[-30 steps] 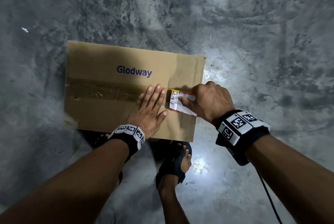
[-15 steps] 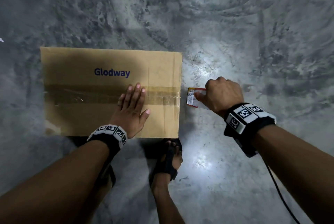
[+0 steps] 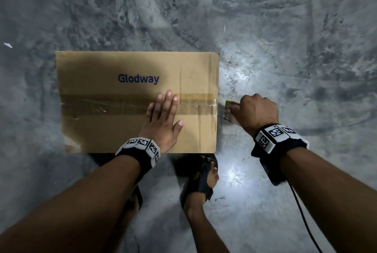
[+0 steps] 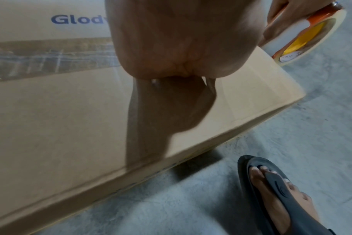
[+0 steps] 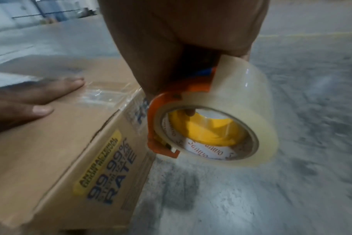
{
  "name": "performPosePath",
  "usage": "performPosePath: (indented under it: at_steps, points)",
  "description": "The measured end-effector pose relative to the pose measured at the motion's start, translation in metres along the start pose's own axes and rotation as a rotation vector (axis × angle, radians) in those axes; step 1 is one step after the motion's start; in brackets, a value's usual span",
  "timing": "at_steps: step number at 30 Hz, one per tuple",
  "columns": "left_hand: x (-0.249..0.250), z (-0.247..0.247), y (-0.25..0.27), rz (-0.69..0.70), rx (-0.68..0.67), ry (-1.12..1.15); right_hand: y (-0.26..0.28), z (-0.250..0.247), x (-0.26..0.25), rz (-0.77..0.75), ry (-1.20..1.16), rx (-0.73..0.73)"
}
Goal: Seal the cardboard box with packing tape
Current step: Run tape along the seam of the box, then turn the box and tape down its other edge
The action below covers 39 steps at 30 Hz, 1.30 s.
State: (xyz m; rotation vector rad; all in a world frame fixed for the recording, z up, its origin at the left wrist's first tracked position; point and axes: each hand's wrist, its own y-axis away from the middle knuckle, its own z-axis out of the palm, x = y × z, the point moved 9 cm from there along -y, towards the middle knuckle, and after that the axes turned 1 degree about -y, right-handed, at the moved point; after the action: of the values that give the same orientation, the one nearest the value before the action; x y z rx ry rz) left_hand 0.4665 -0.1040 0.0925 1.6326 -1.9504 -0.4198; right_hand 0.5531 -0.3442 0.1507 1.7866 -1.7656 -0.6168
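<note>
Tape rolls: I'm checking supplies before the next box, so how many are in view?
1. The tape roll is in the right hand, just past the right end of the cardboard box. Others may lie outside the frames.

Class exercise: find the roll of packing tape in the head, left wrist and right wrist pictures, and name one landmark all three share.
Head: the tape roll peeks out left of the right hand, beside the cardboard box's right edge.
Left wrist: top right corner.
Right wrist: centre, large.
Shared landmark: the box's taped right end.
</note>
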Motion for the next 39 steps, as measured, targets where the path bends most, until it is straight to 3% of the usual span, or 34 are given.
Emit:
performPosePath:
  at_steps: [7,13,15,22,27,30,33,39]
  points:
    - [-0.003,-0.021,0.001,0.046,-0.225,0.043,0.062,-0.031,0.041,0.332,-0.354,0.093]
    - [0.000,-0.088,-0.011,0.133,-0.304,0.170,0.126,-0.034,0.006,0.379,-0.697,0.189]
    - [0.005,-0.107,-0.010,0.135,-0.319,0.339,0.146,-0.029,-0.018,0.397,-0.812,0.203]
    - [0.027,-0.106,0.007,0.001,-0.627,0.872,0.187,-0.004,-0.074,0.431,-1.118,0.286]
    - [0.033,-0.109,0.003,-0.061,-0.676,0.938,0.197,0.010,-0.079,0.455,-1.334,0.338]
    - [0.040,-0.108,0.000,-0.074,-0.788,1.051,0.197,0.014,-0.083,0.429,-1.624,0.340]
    - [0.045,-0.103,-0.004,-0.092,-0.908,1.143,0.195,0.017,-0.080,0.422,-1.741,0.361]
    - [0.048,-0.107,-0.039,0.062,-0.822,0.997,0.177,0.018,-0.070,0.397,-1.782,0.385]
